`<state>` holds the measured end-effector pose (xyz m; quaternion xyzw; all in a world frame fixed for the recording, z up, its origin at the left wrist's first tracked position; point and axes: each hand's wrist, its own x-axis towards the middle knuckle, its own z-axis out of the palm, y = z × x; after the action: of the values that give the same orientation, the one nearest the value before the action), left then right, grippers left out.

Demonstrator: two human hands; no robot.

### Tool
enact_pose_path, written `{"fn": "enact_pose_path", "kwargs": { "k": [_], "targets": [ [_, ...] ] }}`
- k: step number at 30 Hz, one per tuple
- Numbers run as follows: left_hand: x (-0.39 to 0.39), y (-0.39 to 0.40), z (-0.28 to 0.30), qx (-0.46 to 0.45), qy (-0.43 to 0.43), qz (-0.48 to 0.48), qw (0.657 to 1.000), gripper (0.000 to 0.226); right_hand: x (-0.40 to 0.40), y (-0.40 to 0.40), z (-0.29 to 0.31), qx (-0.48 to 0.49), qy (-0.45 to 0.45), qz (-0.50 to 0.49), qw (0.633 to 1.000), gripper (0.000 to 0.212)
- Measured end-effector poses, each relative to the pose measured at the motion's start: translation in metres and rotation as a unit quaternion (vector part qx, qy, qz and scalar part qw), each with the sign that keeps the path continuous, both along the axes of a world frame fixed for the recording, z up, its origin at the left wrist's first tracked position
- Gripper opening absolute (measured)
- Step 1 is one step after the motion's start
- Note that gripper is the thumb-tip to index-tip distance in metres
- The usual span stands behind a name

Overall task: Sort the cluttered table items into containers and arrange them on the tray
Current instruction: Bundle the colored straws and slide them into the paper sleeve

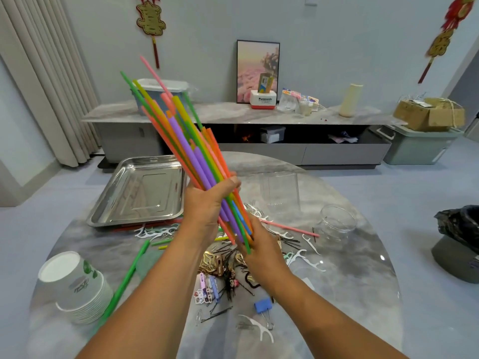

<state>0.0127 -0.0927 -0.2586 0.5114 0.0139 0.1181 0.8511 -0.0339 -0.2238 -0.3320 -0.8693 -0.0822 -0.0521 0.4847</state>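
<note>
Plastic in loud colours fills the middle of the view: a thick bundle of straws (197,151), held above the round marble table (350,268) and leaning up and away to the left. Nearest the camera lie a blue binder clip (262,306), white floss picks (307,260), a tangle of black hairpins (230,278), a stack of paper cups (75,286) on its side and one loose green straw (124,281). Above that clutter the right hand (261,244) cups the lower ends of the bundle, though how far its fingers curl is hidden behind the straws. The left hand (210,200) wraps the bundle at its lower third, thumb pressed across the front. Such straws look very light, smooth and slippery against each other, so singles could slide out of a loose hold, and a hard squeeze would likely crease them; a firm, even wrap low down with support under the ends seems the sound grip. Farther back stand a clear round jar (337,221) and a clear tall container (281,193), the likelier home for the straws, and to the left the steel tray (108,203) holds nothing yet.
</note>
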Motion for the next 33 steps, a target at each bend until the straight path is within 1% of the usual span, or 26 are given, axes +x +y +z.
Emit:
{"fn": "enact_pose_path", "kwargs": {
  "k": [2, 4, 5, 6, 7, 8, 9, 10, 11, 12, 13, 14, 15, 16, 18, 19, 21, 23, 26, 28, 31, 32, 33],
  "targets": [
    [-0.005, -0.001, -0.004, 0.006, 0.017, -0.027, 0.999, 0.029, 0.001, 0.005, 0.002, 0.003, 0.003, 0.012, 1.0, 0.073],
    [-0.007, 0.0, -0.004, 0.012, 0.02, -0.02, 1.0, 0.029, 0.0, 0.008, 0.004, 0.015, 0.004, 0.03, 0.999, 0.076],
    [-0.007, 0.001, -0.003, 0.014, 0.014, -0.002, 1.0, 0.034, 0.0, 0.008, 0.003, 0.016, 0.009, 0.044, 0.999, 0.081],
    [-0.005, 0.002, 0.0, 0.011, 0.006, 0.023, 1.0, 0.038, 0.0, 0.006, 0.0, 0.022, 0.021, 0.06, 0.998, 0.092],
    [-0.004, 0.005, 0.003, 0.002, -0.004, 0.052, 0.999, 0.04, 0.0, 0.002, -0.003, 0.044, 0.047, 0.073, 0.995, 0.1],
    [-0.002, 0.008, 0.007, -0.011, -0.011, 0.077, 0.997, 0.037, 0.0, -0.002, -0.004, 0.081, 0.082, 0.074, 0.991, 0.101],
    [0.0, 0.011, 0.009, -0.025, -0.015, 0.096, 0.995, 0.032, -0.001, -0.005, -0.004, 0.129, 0.115, 0.063, 0.983, 0.096],
    [0.002, 0.015, 0.011, -0.036, -0.017, 0.11, 0.993, 0.028, -0.001, -0.005, -0.003, 0.19, 0.143, 0.038, 0.971, 0.086],
    [0.003, 0.018, 0.012, -0.043, -0.016, 0.118, 0.992, 0.026, 0.0, -0.006, -0.002, 0.274, 0.161, 0.007, 0.948, 0.072],
    [0.004, 0.019, 0.012, -0.05, -0.014, 0.12, 0.991, 0.025, 0.003, -0.006, -0.001, 0.379, 0.174, -0.027, 0.908, 0.056],
    [0.004, 0.018, 0.012, -0.056, -0.012, 0.117, 0.992, 0.025, 0.007, -0.006, 0.0, 0.479, 0.187, -0.062, 0.855, 0.046],
    [0.002, 0.015, 0.012, -0.061, -0.01, 0.109, 0.992, 0.025, 0.011, -0.006, 0.003, 0.55, 0.198, -0.097, 0.805, 0.045],
    [0.0, 0.01, 0.011, -0.061, -0.008, 0.1, 0.993, 0.025, 0.014, -0.006, 0.006, 0.589, 0.211, -0.127, 0.77, 0.05],
    [-0.003, 0.004, 0.009, -0.053, -0.007, 0.09, 0.994, 0.024, 0.015, -0.004, 0.009, 0.607, 0.228, -0.148, 0.747, 0.055],
    [-0.008, -0.008, 0.002, -0.027, -0.005, 0.063, 0.998, 0.023, 0.014, 0.003, 0.012, 0.62, 0.261, -0.17, 0.72, 0.062],
    [-0.011, -0.012, -0.001, -0.016, -0.005, 0.048, 0.999, 0.022, 0.013, 0.007, 0.013, 0.621, 0.268, -0.176, 0.715, 0.061],
    [-0.014, -0.016, -0.006, 0.001, -0.005, 0.018, 1.0, 0.019, 0.011, 0.013, 0.015, 0.614, 0.266, -0.181, 0.721, 0.057],
    [-0.015, -0.018, -0.01, 0.029, -0.007, -0.003, 1.0, 0.018, 0.011, 0.013, 0.015, 0.601, 0.26, -0.172, 0.736, 0.053],
    [-0.019, -0.021, -0.017, 0.056, 0.007, -0.018, 0.998, 0.016, 0.012, 0.012, 0.018, 0.581, 0.264, -0.136, 0.758, 0.056],
    [-0.02, -0.022, -0.019, 0.065, 0.02, -0.015, 0.998, 0.021, 0.011, 0.013, 0.019, 0.564, 0.272, -0.112, 0.772, 0.062],
    [-0.017, -0.017, -0.022, 0.071, 0.035, 0.009, 0.997, 0.034, 0.013, 0.011, 0.018, 0.529, 0.283, -0.054, 0.798, 0.07],
    [-0.014, -0.014, -0.023, 0.072, 0.042, 0.024, 0.996, 0.034, 0.016, 0.008, 0.018, 0.502, 0.271, -0.054, 0.819, 0.066],
    [-0.012, -0.01, -0.025, 0.071, 0.053, 0.042, 0.995, 0.031, 0.021, 0.002, 0.017, 0.452, 0.245, -0.069, 0.855, 0.057]
  ]
}}
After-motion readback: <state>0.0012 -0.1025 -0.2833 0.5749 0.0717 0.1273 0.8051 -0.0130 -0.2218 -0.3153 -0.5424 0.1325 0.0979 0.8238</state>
